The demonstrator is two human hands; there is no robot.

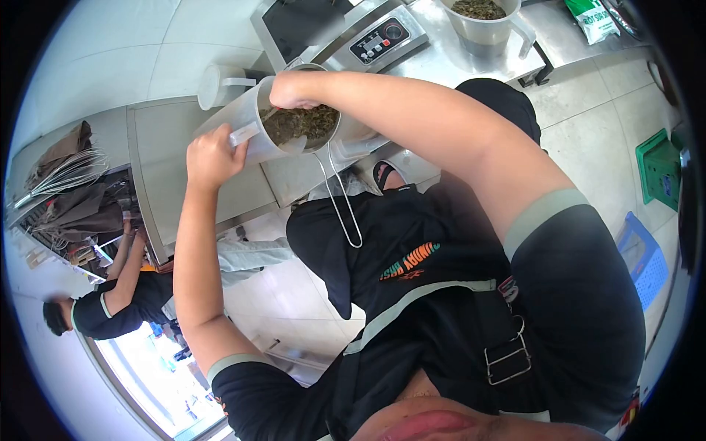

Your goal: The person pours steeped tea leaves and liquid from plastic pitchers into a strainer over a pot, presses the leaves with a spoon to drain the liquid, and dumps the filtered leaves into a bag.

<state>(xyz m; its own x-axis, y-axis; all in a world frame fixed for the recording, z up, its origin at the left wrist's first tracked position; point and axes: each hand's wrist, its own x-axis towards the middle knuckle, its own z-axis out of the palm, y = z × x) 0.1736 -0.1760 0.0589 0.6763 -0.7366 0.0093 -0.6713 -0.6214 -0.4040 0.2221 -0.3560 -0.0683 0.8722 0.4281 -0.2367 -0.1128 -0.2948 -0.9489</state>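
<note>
My left hand (209, 158) is closed round the handle (244, 134) of a translucent plastic pitcher (234, 116), which is tipped on its side. Dark wet leaves, like tea leaves, (305, 125) fill its mouth. My right hand (293, 90) is a fist at the pitcher's upper rim. A short pale stick-like piece (272, 113) shows below it; the rest is hidden by the hand and the leaves. A strainer's long wire handle (346, 209) sticks out from beside the pitcher's mouth, towards my apron. How much of the strainer lies under the pitcher cannot be made out.
Beside the pitcher stand a smaller plastic jug (213, 87) and a machine with a control panel (380, 40). Another pitcher of leaves (485, 37) is on the steel counter. A whisk (70, 173) and a co-worker (121, 301) are at left; a blue basket (643, 257) is at right.
</note>
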